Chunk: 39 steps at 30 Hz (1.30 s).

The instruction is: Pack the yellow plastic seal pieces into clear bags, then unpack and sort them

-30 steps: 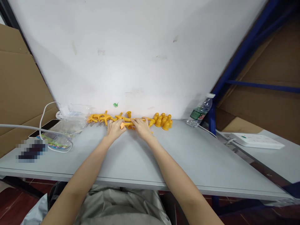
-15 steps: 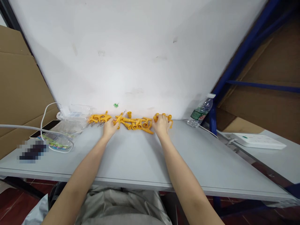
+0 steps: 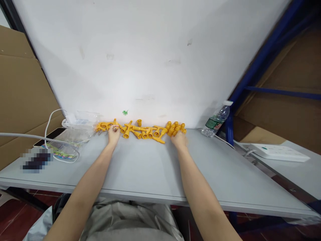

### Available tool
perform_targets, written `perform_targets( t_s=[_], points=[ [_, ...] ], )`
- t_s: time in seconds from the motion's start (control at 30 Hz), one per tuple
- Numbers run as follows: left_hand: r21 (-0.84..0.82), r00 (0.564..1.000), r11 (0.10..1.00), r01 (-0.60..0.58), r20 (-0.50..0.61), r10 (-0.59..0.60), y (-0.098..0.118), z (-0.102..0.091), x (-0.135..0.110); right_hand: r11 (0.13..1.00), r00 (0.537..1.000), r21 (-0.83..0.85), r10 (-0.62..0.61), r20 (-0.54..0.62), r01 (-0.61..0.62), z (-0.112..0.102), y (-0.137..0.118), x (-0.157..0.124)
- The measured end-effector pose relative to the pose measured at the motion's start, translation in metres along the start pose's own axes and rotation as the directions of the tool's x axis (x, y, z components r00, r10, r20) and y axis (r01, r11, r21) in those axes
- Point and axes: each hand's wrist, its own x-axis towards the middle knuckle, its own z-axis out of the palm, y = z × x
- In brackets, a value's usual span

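Observation:
My left hand (image 3: 114, 134) is closed in a pinch over small metal bits (image 3: 99, 133); what lies between its fingertips is too small to make out. Behind it are yellow branched plastic pieces (image 3: 102, 126). My right hand (image 3: 180, 140) is at the front of a cluster of upright yellow plastic cups (image 3: 172, 128); its fingers are partly hidden and smeared by motion. Between the hands runs a row of yellow plastic parts, with a branched piece (image 3: 128, 126), cups lying with mouths forward (image 3: 145, 135), and a single cup (image 3: 139, 123) upright at the back.
Clear plastic bags (image 3: 79, 132), a white cable (image 3: 47, 129) and a dark-screened device (image 3: 54, 135) lie at left. A water bottle (image 3: 217, 119) leans at right against the blue frame (image 3: 228, 129). A white power strip (image 3: 279, 152) sits farther right. A white panel (image 3: 150, 67) stands behind.
My left hand has moved left, away from the yellow branched piece, which now lies in the row. My right hand has shifted right and toward me, uncovering more of the upright cups.

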Motion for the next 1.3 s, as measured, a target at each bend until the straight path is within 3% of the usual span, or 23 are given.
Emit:
perform_targets(
  t_s=[0.1,0.2,0.3,0.4,0.57,0.77,1.0,1.17,1.3],
  points=[
    [-0.142,0.996,0.989,0.051,-0.058,-0.060,0.003,-0.002,0.002,1.000,1.000,-0.011,0.008,-0.004,-0.008,-0.001,-0.001,-0.004],
    [-0.089,0.999,0.996,-0.024,-0.035,0.021,0.005,-0.009,0.007,0.999,0.998,-0.040,0.010,-0.063,-0.013,-0.003,-0.007,-0.010],
    [0.113,0.995,0.989,-0.095,-0.015,0.098,0.005,-0.014,0.013,0.996,0.976,-0.075,-0.064,-0.211,0.049,-0.004,-0.019,-0.018],
    [0.392,0.996,0.916,-0.087,0.068,0.066,0.004,-0.015,0.020,0.980,0.942,-0.119,-0.188,-0.279,0.161,-0.003,-0.034,-0.027],
    [0.677,0.973,0.728,-0.107,0.222,-0.063,-0.008,-0.018,0.033,0.924,0.911,-0.192,-0.365,-0.194,0.329,0.008,-0.051,-0.041],
    [0.814,0.954,0.565,-0.132,0.259,-0.150,-0.019,-0.034,0.042,0.886,0.891,-0.234,-0.437,-0.128,0.401,0.016,-0.054,-0.047],
    [0.807,0.921,0.567,-0.167,0.333,-0.202,-0.014,-0.044,0.045,0.868,0.881,-0.256,-0.462,-0.099,0.426,0.022,-0.054,-0.048],
    [0.815,0.927,0.569,-0.108,0.290,-0.240,-0.018,-0.044,0.054,0.867,0.883,-0.254,-0.461,-0.085,0.429,0.025,-0.053,-0.047],
    [0.838,0.950,0.538,-0.096,0.238,-0.200,-0.024,-0.049,0.059,0.870,0.890,-0.256,-0.451,-0.072,0.421,0.024,-0.053,-0.048]
  ],
)
